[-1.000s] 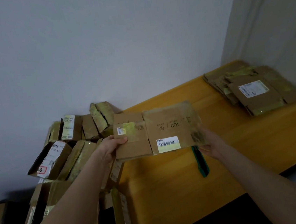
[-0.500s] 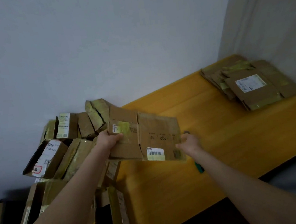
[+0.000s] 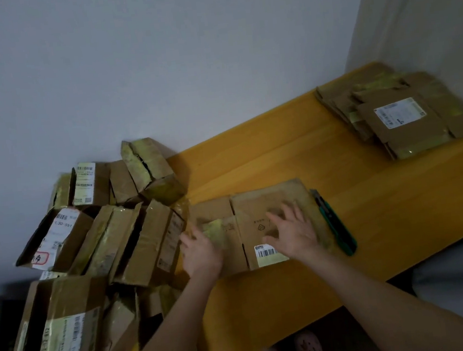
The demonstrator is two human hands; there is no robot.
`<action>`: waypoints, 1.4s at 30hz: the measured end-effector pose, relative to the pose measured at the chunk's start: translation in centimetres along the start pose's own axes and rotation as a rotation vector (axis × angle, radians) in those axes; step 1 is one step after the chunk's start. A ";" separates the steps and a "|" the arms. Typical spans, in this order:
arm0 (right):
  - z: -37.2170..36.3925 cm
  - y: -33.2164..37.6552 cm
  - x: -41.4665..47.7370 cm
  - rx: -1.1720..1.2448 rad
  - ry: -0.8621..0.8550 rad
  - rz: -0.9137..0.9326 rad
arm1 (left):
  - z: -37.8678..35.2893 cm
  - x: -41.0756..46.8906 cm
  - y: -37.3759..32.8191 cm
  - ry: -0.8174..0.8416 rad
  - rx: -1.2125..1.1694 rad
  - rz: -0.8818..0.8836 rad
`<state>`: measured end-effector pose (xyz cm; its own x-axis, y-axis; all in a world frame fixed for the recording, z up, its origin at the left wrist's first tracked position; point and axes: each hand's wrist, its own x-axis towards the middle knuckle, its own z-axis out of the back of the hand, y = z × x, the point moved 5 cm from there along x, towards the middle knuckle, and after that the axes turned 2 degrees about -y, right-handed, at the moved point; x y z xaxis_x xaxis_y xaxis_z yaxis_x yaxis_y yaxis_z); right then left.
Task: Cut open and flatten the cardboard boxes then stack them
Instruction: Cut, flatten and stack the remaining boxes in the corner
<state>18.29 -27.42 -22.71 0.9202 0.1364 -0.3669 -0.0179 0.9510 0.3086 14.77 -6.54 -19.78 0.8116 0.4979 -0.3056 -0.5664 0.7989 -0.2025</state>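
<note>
The flattened box (image 3: 256, 204), which we held up in the air half a second ago, now lies flat on the worktop (image 3: 384, 202), and both hands have come down on top of it. Our right hand (image 3: 293, 231) rests palm-down on the wider panel with its fingers spread wide. It covers most of the printed marks and one end of the barcode label (image 3: 265, 253) at the near edge. Our left hand (image 3: 201, 252) lies palm-down on the left flap. Its fingers are blurred, but they look extended rather than curled.

The green knife (image 3: 335, 221) lies just beside the box's right edge; we cannot tell whether the two touch. Far right, the stack of flattened boxes (image 3: 401, 117) sits well apart, in the corner by the wall. On the left, the pile of uncut boxes (image 3: 114, 216) crowds against the flap, and its near part runs out of the picture. Something pink and dotted (image 3: 302, 345) shows below the worktop, too dark to make out.
</note>
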 end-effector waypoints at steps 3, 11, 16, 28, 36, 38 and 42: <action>-0.4 0.2 1.1 -0.115 -0.060 0.048 | -1.9 0.6 -1.9 -0.003 0.108 -0.290; -3.2 -0.2 4.9 -0.280 0.035 0.116 | -7.4 4.0 -3.8 0.071 0.294 -0.565; -6.2 -0.5 6.1 -0.311 0.029 0.127 | -10.7 5.0 -2.7 0.083 0.333 -0.522; -6.8 -0.8 6.5 -0.321 -0.004 0.138 | -10.7 4.9 -2.6 0.041 0.334 -0.524; -6.0 -0.5 6.3 -0.329 0.041 0.150 | -9.8 4.9 -3.2 0.119 0.330 -0.539; -5.2 -0.4 6.0 -0.306 0.082 0.175 | -8.3 4.9 -2.9 0.081 0.245 -0.483; -3.3 -0.7 4.0 -0.199 0.029 0.119 | -5.2 5.3 0.0 0.047 -0.052 -0.069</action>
<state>20.67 -26.64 -27.28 0.8955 0.2557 -0.3643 -0.2046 0.9634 0.1733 18.37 -5.69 -26.25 0.8419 0.4248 -0.3327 -0.5171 0.8114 -0.2725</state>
